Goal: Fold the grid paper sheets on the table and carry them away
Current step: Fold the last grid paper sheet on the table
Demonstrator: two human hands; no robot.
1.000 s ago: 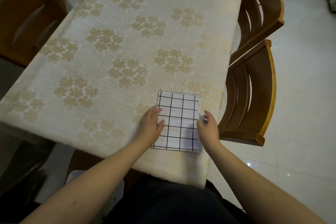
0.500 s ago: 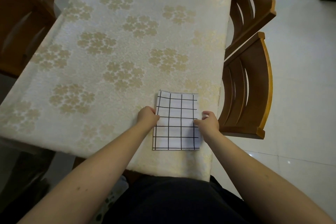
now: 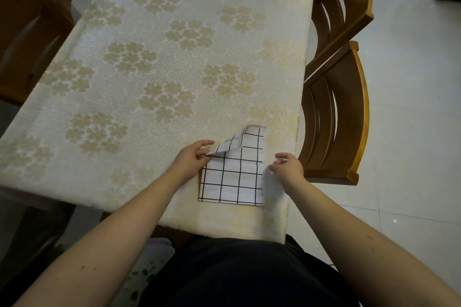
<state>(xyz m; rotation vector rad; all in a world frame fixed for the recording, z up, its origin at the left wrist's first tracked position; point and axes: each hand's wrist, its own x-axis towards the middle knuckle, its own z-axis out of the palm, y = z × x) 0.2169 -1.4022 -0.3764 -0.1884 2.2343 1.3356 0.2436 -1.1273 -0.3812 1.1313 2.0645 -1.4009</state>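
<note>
grid paper (image 3: 232, 177) on table (image 3: 149, 62) near its right edge, between left hand (image 3: 190, 157) and right hand (image 3: 287, 167); chairs (image 3: 334, 117) right of right hand.

No readable text, labels, brands or numbers anywhere; only black grid lines printed on the grid paper (image 3: 233, 174), no writing.

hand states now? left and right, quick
Left hand: pinching the lifted far-left corner of the grid paper.
Right hand: fingers curled at the paper's right edge; whether it grips the paper cannot be told.
</note>
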